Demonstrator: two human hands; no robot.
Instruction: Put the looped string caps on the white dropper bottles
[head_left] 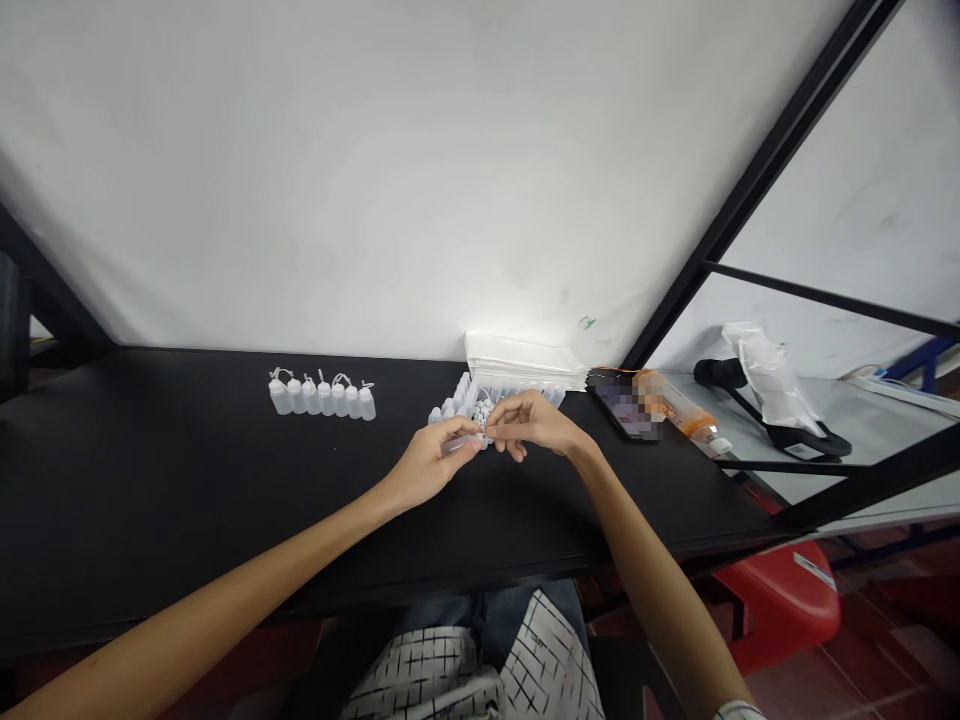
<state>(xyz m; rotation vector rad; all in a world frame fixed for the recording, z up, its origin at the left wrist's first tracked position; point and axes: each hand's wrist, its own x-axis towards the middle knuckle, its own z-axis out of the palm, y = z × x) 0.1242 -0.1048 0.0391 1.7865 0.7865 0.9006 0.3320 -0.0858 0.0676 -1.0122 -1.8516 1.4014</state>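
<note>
My left hand [429,468] is closed around a small translucent plastic squeeze bottle [459,443], which lies tilted sideways between thumb and fingers. At the bottle's neck, my right hand [534,420] pinches with thumb and forefinger; whatever it grips there is too small to make out. Just behind the hands, more small squeeze bottles [466,392] stand around a cluster of small white caps [482,408], partly covered by my right hand. Off to the left, a row of several squeeze bottles [322,399] stands upright, with caps on and thin strap-like pieces at their tops.
A stack of white sheets [521,357] rests against the wall. Right of it, a phone [624,408] and an orange-labelled drink bottle [686,412] lie on the black table [225,480]. Black frame bars [750,190] border the right side; a red stool [787,600] stands below.
</note>
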